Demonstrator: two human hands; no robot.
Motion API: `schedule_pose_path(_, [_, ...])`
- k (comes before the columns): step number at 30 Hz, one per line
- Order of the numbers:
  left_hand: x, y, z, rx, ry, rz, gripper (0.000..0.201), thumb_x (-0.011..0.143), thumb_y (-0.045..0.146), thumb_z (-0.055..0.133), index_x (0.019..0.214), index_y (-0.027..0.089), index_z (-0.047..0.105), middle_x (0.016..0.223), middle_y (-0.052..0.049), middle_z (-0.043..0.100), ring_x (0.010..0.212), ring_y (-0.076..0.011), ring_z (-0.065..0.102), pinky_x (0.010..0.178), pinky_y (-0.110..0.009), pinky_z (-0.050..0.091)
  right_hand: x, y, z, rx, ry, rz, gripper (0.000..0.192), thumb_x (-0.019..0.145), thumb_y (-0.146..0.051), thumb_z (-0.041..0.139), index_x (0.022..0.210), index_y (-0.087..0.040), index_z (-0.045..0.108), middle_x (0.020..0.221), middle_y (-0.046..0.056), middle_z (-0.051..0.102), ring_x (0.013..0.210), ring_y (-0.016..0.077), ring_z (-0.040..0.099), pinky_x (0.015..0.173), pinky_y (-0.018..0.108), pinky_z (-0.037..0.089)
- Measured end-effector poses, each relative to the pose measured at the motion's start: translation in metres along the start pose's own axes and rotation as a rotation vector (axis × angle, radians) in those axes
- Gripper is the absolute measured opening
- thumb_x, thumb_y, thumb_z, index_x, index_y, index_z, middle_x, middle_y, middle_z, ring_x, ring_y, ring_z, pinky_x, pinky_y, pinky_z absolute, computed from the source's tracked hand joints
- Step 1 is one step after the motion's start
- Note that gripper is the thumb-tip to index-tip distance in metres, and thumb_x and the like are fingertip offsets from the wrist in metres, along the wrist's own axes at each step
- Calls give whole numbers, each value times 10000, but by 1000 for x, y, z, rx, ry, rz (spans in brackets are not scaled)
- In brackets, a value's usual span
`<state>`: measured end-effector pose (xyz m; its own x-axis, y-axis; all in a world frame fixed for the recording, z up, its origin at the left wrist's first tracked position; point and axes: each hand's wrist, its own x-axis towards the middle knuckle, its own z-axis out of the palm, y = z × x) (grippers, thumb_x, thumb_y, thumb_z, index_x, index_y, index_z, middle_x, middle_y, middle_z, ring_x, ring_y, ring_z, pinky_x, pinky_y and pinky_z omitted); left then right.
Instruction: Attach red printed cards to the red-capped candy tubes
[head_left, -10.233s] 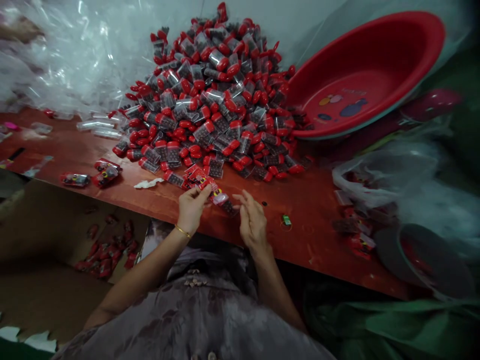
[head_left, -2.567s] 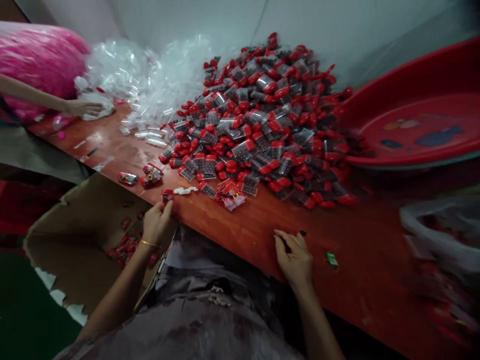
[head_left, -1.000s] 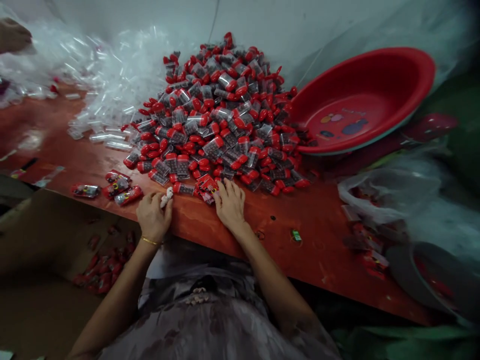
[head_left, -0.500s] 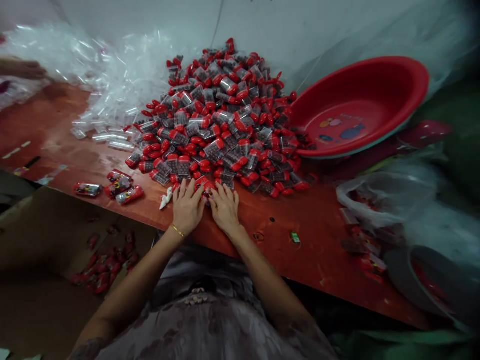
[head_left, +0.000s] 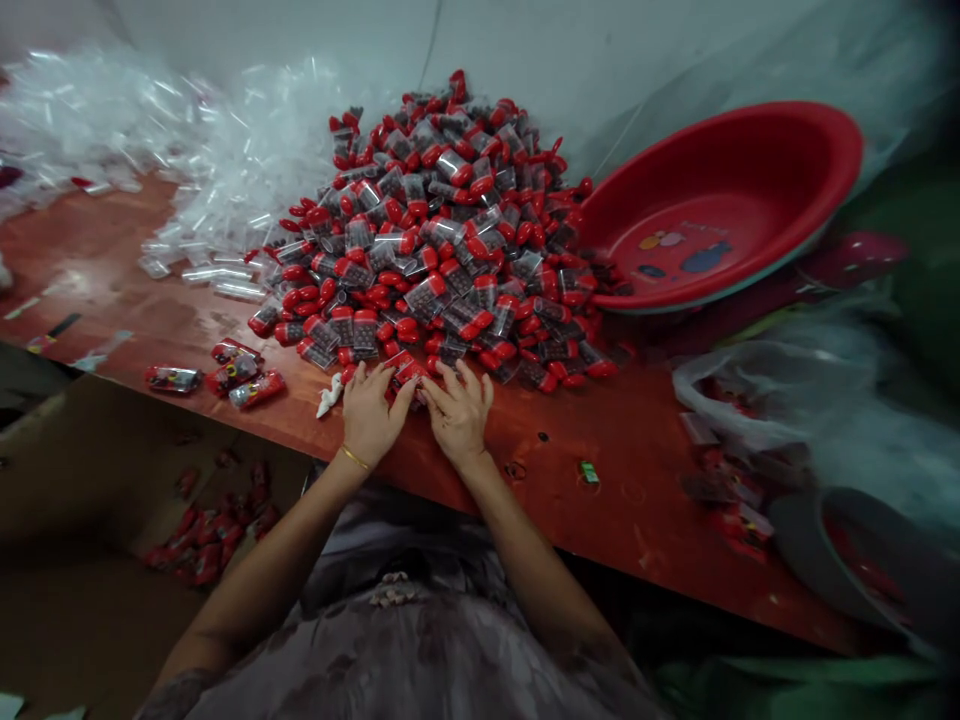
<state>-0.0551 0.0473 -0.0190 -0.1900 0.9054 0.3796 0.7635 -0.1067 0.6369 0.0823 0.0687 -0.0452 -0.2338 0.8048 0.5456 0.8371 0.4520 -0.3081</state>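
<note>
- The head camera looks down on a red-brown desk (head_left: pixel 645 450), with the person's two bare forearms reaching up from 6 o'clock.
- The left hand (head_left: pixel 367 415), a thin gold bangle (head_left: pixel 352 457) at its wrist, lies palm down at the near foot of a big pile of red-capped clear tubes (head_left: pixel 442 230).
- The right hand (head_left: pixel 459 412) lies just beside it at 3 o'clock, also palm down.
- Both hands have their fingers spread and resting on a small red packet (head_left: pixel 409 372) and the nearest tubes. The grip of each hand is loose and wide; whether either has actually closed on anything is hard to tell, since the fingers cover what lies under them.
- A small white scrap (head_left: pixel 328 397) lies on the desk just at 9 o'clock of the left hand.
- Three wrapped red packets (head_left: pixel 225 372) lie farther out at 9 o'clock, near the desk edge.
- A heap of empty clear tubes (head_left: pixel 225 170) fills the 10 o'clock area behind the pile.
- A large red basin (head_left: pixel 750 170) leans at 2 o'clock, touching the pile's right side.
- A tiny green item (head_left: pixel 589 471) sits on the desk at 4 o'clock of the right hand.
- A cardboard box (head_left: pixel 112 470) with red packets inside stands below the desk at 8 o'clock.
- Clear plastic bags (head_left: pixel 765 375), blurred, sit at 3 o'clock.
</note>
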Motion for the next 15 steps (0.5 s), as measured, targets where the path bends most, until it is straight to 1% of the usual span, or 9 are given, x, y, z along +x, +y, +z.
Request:
schedule_pose_path(2, [4,3,1,-218,-29,-62,326,835,402,518,988,178,699,999,-93,709,979,-233,628,978,-382,393,-1,-3,-5,23,33,-29,235,906,-303,489,1062,-324,664,1233,6,617,1233,238,429,1053,502,183])
schedule_pose_path(4, [8,5,4,-425,-42,-161,288,813,388,547,920,180,716,866,-55,723,799,-186,645,815,-308,473,-3,-6,-10,106,56,-6,264,895,-314,503,1126,-294,628,1240,34,609,1224,236,444,1058,496,205])
schedule_pose_path(5, [9,7,5,-514,-46,-209,282,797,386,566,889,170,720,811,-45,720,736,-172,632,737,-280,481,-4,-6,-13,174,76,39,312,882,-334,518,1175,-263,596,1251,61,598,1217,237,453,1055,484,234])
schedule_pose_path(7, [9,11,5,-642,-76,-258,276,765,387,599,822,148,723,724,-32,704,652,-150,596,647,-247,465,-7,-7,-17,371,115,192,437,861,-373,531,1261,-198,519,1247,111,588,1173,226,497,1023,431,327])
schedule_pose_path(9, [5,17,3,-687,-116,-249,269,743,385,624,791,139,722,692,-28,692,628,-140,574,618,-236,450,-9,-8,-22,638,112,366,460,853,-393,519,1258,-173,509,1169,112,625,1058,197,574,938,357,427])
schedule_pose_path(11, [1,21,1,-633,-130,-219,258,714,385,654,776,144,722,659,-16,678,610,-134,558,599,-232,435,-10,-7,-26,916,40,472,390,832,-412,527,1140,-181,593,1025,67,679,903,168,627,824,295,486])
schedule_pose_path(12, [0,22,1,-617,-130,-213,259,715,387,651,785,147,719,667,-13,676,612,-129,554,602,-231,430,-9,-5,-27,1003,-8,495,352,812,-413,549,1060,-179,637,959,48,691,847,161,629,779,279,493])
schedule_pose_path(13, [-1,24,1,-598,-155,-213,262,712,392,654,793,149,714,676,-9,673,610,-124,547,601,-230,426,-9,-4,-28,1052,-26,520,313,802,-411,559,979,-178,670,890,29,696,793,151,622,742,266,491])
schedule_pose_path(15, [-2,27,4,-576,-169,-220,277,698,415,661,761,147,696,650,3,648,578,-114,519,565,-226,408,-10,0,-30,1105,-4,559,270,809,-398,549,858,-177,697,785,0,682,725,127,595,713,246,474])
